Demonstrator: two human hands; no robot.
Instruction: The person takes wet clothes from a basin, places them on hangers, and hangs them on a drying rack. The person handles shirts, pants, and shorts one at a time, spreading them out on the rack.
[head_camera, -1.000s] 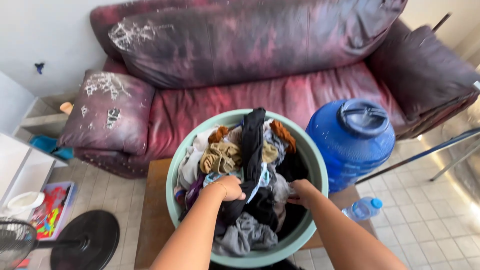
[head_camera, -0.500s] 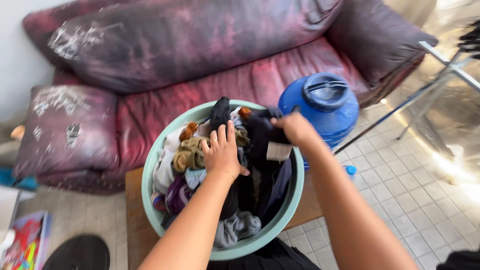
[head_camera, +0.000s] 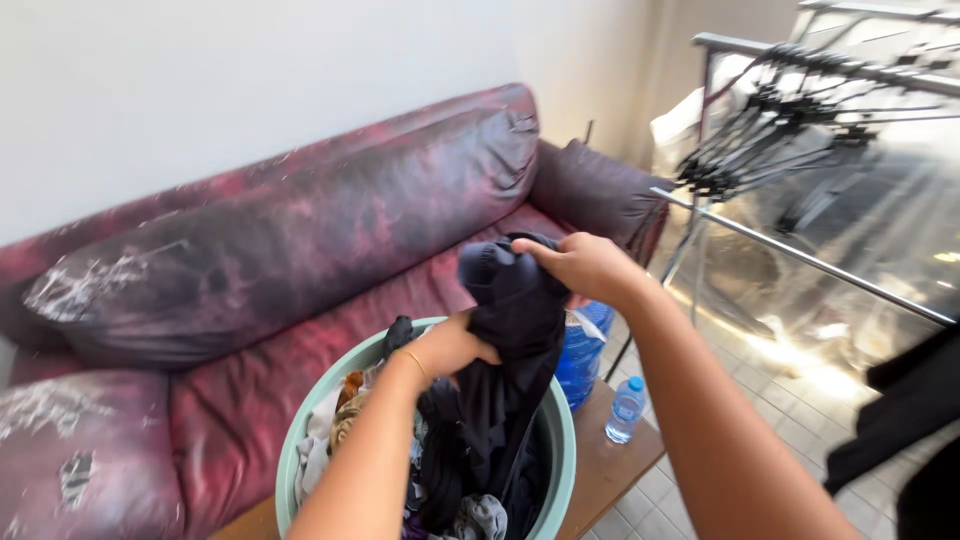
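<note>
My right hand grips the top of a dark garment, lifted above the green tub of laundry; my left hand seems closed on its side, though the fingers are partly hidden

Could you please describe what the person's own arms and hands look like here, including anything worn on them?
Both forearms are bare, with no sleeves showing in the head view and no gloves. The left hand has a thin gold-coloured bracelet around the wrist. The right hand shows no bracelet or watch. Rings cannot be made out on either hand.
</note>
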